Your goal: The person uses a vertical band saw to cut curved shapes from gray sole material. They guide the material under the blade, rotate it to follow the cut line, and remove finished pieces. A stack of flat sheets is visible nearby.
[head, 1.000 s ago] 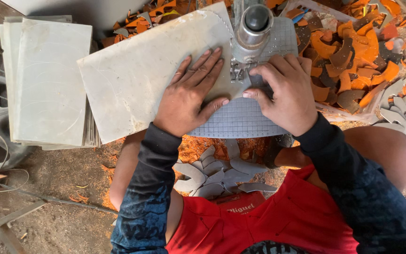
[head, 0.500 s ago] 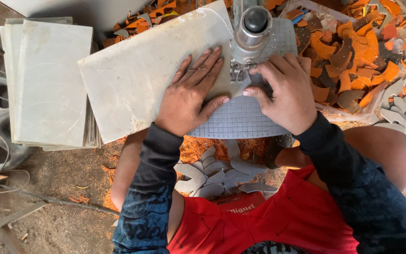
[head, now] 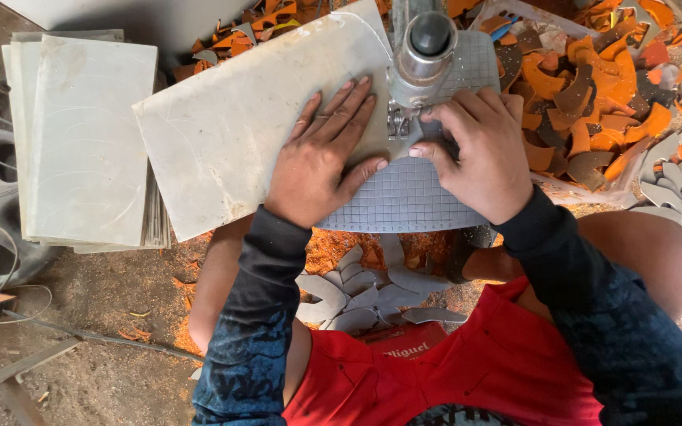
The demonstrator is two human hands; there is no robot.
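So, looking straight down, we've got both hands flat on a pale grey sheet (head: 230, 134) that lies tilted across the grid-patterned work plate (head: 404, 201) of a cutting machine. Our left hand (head: 321, 158) is spread wide, fingers fanned out and palm pressed down on the sheet's right end, thumb pointing toward the machine's foot. Our right hand (head: 479, 154) sits just beside it on the other side of the foot, fingers curled a bit and fingertips pushing down right by the small metal foot (head: 399, 126); whether it's pinching a cut edge or only pressing we honestly can't tell. The round metal head of the machine (head: 428, 47) stands directly above that spot, between the two hands.

To the left, well apart from the hands, there's a stack of similar grey sheets (head: 84, 138) on the dirt floor, with curved outlines marked on the top one. On the right a heap of orange and brown offcuts (head: 593, 87) piles up next to the plate. Below the plate, between our knees, lie grey curved cut pieces (head: 357, 288).
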